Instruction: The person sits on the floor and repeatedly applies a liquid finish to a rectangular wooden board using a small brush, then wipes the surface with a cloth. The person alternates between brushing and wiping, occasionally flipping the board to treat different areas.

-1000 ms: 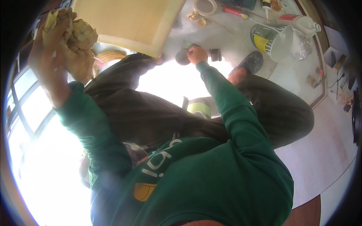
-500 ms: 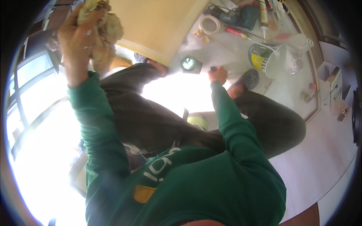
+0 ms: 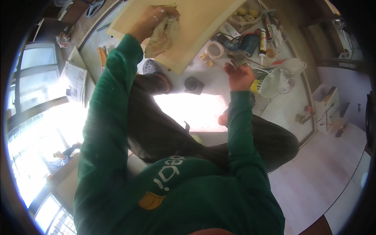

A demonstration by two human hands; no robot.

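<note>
My left hand (image 3: pixel 154 19), flecked with white, is closed on a crumpled cream rag (image 3: pixel 163 37). The rag lies against the pale yellow panel (image 3: pixel 207 23) at the top of the head view. Right of it, my right hand (image 3: pixel 241 77) is raised over the floor beside a bucket (image 3: pixel 270 84) with a yellow label. Its fingers curl round a blurred, greyish-brown thing (image 3: pixel 236 58) whose kind I cannot make out. Between my feet a small dark square-based lamp (image 3: pixel 192 84) stands on the floor.
A tape roll (image 3: pixel 214 50), a teal power tool (image 3: pixel 249 43), a sealant tube (image 3: pixel 263 43) and a plastic bottle (image 3: pixel 291 65) lie at the far right. A white box (image 3: pixel 327 100) stands farther right. Strong glare covers the floor between my legs.
My left hand has moved right with the rag, onto the panel. My right hand has lifted away from near the lamp, up and right toward the tools. The lamp has gone dark.
</note>
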